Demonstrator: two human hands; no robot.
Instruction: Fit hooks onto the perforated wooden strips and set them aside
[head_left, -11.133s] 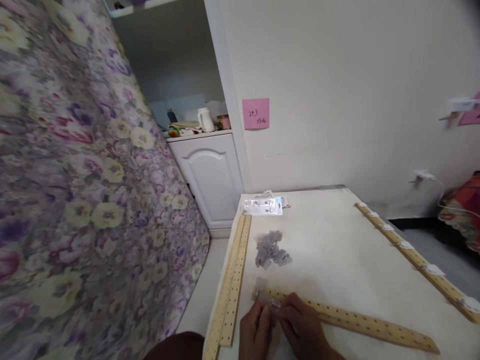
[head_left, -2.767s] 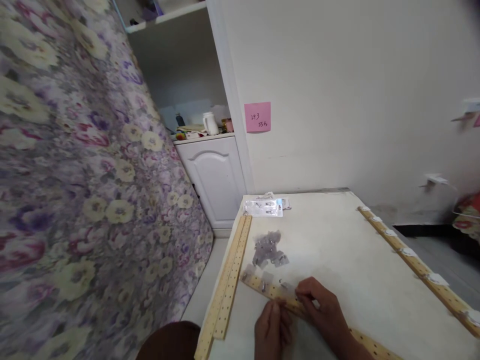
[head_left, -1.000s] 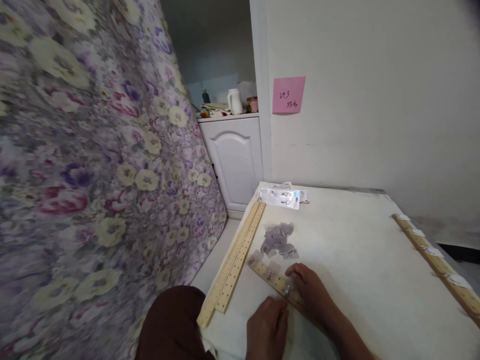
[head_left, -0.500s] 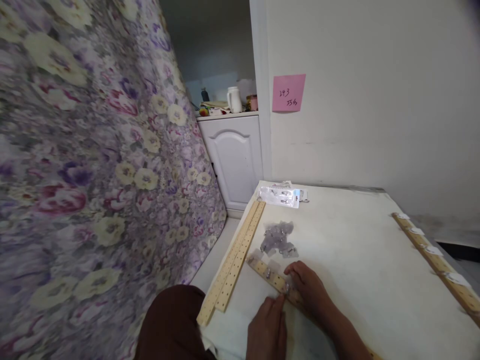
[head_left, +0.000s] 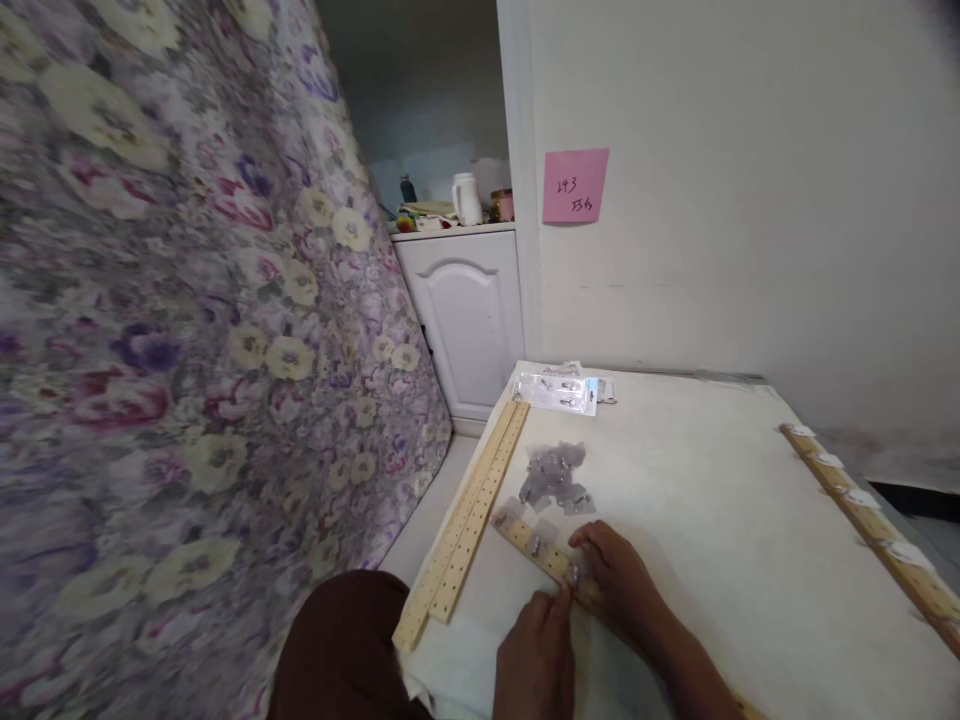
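Observation:
A pale wooden strip with holes [head_left: 553,564] slants across the near part of the table and passes beneath my right hand. Small clear plastic bags [head_left: 541,540] with shiny metal bits sit along it. My right hand [head_left: 619,575] lies over the strip, its fingers bent around one such bag [head_left: 576,572]. On the near side my left hand [head_left: 536,650] is closed, fingertips pressed together at the strip's edge beside that bag; what they pinch is hidden. Beyond the strip lies a heap of small greyish plastic bags [head_left: 553,472].
Two long perforated wooden strips [head_left: 472,520] run along the table's left edge. Clear blister packaging [head_left: 559,392] lies at the back. Another strip with white tags [head_left: 862,510] borders the right side. A floral curtain [head_left: 225,350] hangs left; a knee [head_left: 345,650] is below it.
My left fingertips have shifted slightly up and right, closer to the bag on the strip. My right hand stays almost where it was.

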